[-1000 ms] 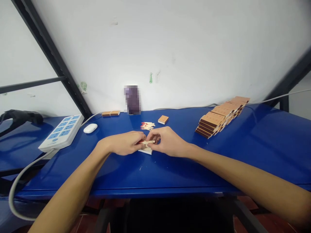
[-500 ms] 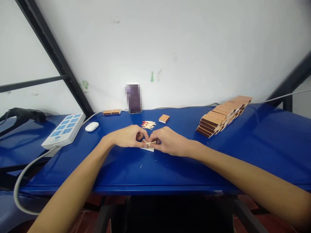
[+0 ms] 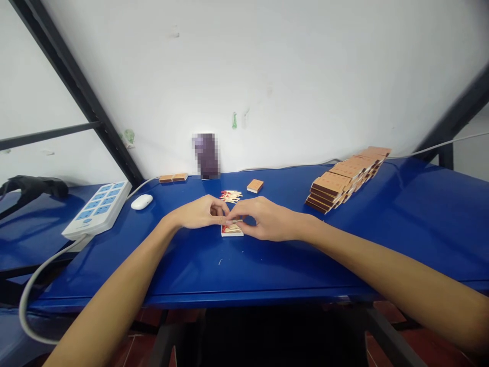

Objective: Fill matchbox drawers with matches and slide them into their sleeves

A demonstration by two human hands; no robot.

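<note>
A small open matchbox tray (image 3: 232, 230) with matches in it lies on the blue table (image 3: 267, 265). My left hand (image 3: 200, 212) and my right hand (image 3: 262, 219) meet just above its far edge, fingertips pinched together on the matches in the tray. A loose heap of red-tipped matches (image 3: 231, 195) lies just behind the hands. A single matchbox sleeve (image 3: 255, 185) sits beyond that heap.
A fanned stack of several brown matchboxes (image 3: 344, 183) runs along the back right. At the left are a white power strip (image 3: 97, 209) with its cable, a white earbud case (image 3: 141, 202) and two more matchboxes (image 3: 173, 178) by the wall. A blurred dark object (image 3: 207, 155) stands against the wall.
The bundle of matches held between both hands has come down into the tray. Both hands have sunk lower onto the tray, which now shows matches inside.
</note>
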